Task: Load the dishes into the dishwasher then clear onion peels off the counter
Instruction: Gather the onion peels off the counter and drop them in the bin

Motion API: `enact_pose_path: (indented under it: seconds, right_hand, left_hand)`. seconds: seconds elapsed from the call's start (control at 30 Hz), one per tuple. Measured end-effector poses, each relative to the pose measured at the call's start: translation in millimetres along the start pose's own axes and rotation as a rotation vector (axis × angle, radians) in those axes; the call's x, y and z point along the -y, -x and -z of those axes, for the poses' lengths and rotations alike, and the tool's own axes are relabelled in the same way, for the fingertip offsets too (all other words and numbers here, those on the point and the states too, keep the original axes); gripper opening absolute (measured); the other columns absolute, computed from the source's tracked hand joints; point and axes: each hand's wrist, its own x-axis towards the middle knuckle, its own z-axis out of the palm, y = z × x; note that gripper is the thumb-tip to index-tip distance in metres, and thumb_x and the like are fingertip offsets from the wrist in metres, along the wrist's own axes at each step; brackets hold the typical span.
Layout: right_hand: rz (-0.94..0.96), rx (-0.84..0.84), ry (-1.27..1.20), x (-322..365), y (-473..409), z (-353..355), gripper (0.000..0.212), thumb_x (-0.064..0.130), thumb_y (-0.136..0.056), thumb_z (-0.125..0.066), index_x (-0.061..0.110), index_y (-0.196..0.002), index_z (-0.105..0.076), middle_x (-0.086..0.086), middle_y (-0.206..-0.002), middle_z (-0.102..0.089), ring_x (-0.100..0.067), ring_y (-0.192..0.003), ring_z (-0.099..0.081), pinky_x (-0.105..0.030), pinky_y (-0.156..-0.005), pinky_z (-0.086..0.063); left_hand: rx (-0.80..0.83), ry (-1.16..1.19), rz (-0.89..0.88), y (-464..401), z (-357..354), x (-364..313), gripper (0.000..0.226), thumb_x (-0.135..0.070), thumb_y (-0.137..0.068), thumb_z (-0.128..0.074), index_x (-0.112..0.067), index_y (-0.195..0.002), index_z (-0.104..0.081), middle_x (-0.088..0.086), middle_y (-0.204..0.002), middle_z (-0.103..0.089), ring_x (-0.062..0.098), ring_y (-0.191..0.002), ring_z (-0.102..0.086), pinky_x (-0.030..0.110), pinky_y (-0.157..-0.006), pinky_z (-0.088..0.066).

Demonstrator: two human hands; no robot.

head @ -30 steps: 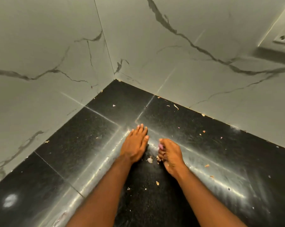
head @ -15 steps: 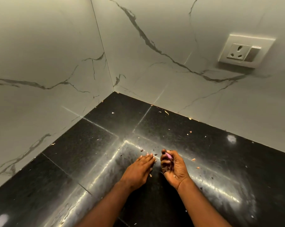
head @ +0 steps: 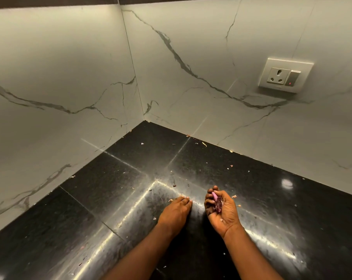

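Here, onion peels (head: 218,205) cupped — right hand's (head: 221,211) curled fingers (head: 209,201)

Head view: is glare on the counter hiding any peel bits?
Head view: bright streaks of glare cross the black counter between the left hand and right hand, and could mask small onion peels; a round hotspot sits further right; straight edges bow from the wide-angle lens.

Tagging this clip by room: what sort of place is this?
Likely a kitchen corner: black stone counter, marble-look wall tiles, a wall socket, onion peels held.
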Motion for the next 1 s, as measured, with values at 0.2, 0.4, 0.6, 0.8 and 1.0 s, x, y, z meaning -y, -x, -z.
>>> enact_pose_path:
  seconds: [0.2,0.4,0.6,0.8,1.0]
  right_hand:
    - [-0.014,-0.025,-0.025,-5,3,5,0.018,0.002,-0.095,-0.047,0.009,-0.092,-0.063,-0.01,-0.084,-0.06,-0.015,-0.069,-0.054,-0.019,-0.046,-0.048]
    - [-0.059,-0.026,-0.016,-17,7,5,0.016,0.001,-0.091,-0.05,0.008,-0.092,-0.064,-0.011,-0.083,-0.061,-0.017,-0.068,-0.058,-0.021,-0.048,-0.051]
    - [-0.065,-0.036,-0.036,-17,13,10,0.018,0.0,-0.087,-0.051,0.007,-0.094,-0.066,-0.01,-0.082,-0.063,-0.017,-0.072,-0.058,-0.022,-0.049,-0.053]
    - [-0.087,-0.025,-0.008,-25,13,7,0.023,0.002,-0.078,-0.055,0.008,-0.096,-0.068,-0.011,-0.083,-0.066,-0.018,-0.076,-0.059,-0.024,-0.05,-0.056]
    - [-0.09,-0.064,0.061,-28,8,14,0.017,0.004,-0.089,-0.055,0.009,-0.095,-0.07,-0.008,-0.081,-0.068,-0.018,-0.075,-0.063,-0.026,-0.054,-0.059]
  left_hand:
    - [0.025,0.001,0.154,12,14,8,0.022,-0.011,-0.101,-0.054,-0.008,-0.12,-0.066,0.009,-0.125,-0.059,0.026,-0.122,-0.054,0.041,-0.097,-0.053]
    - [0.014,0.012,0.324,11,30,11,0.024,0.001,-0.096,-0.055,-0.002,-0.113,-0.071,0.017,-0.119,-0.069,0.033,-0.112,-0.066,0.036,-0.097,-0.051]
    - [0.069,0.028,0.328,19,33,7,0.024,-0.003,-0.097,-0.056,-0.003,-0.115,-0.072,0.017,-0.123,-0.069,0.032,-0.114,-0.066,0.036,-0.098,-0.049]
    - [0.006,0.195,0.421,35,43,-3,0.02,-0.013,-0.09,-0.067,-0.007,-0.109,-0.07,0.015,-0.111,-0.071,0.032,-0.106,-0.068,0.036,-0.09,-0.053]
    - [-0.405,0.693,0.394,58,49,-36,0.007,-0.015,-0.087,-0.079,-0.019,-0.092,-0.079,-0.007,-0.083,-0.075,0.003,-0.075,-0.069,0.023,-0.076,-0.058]
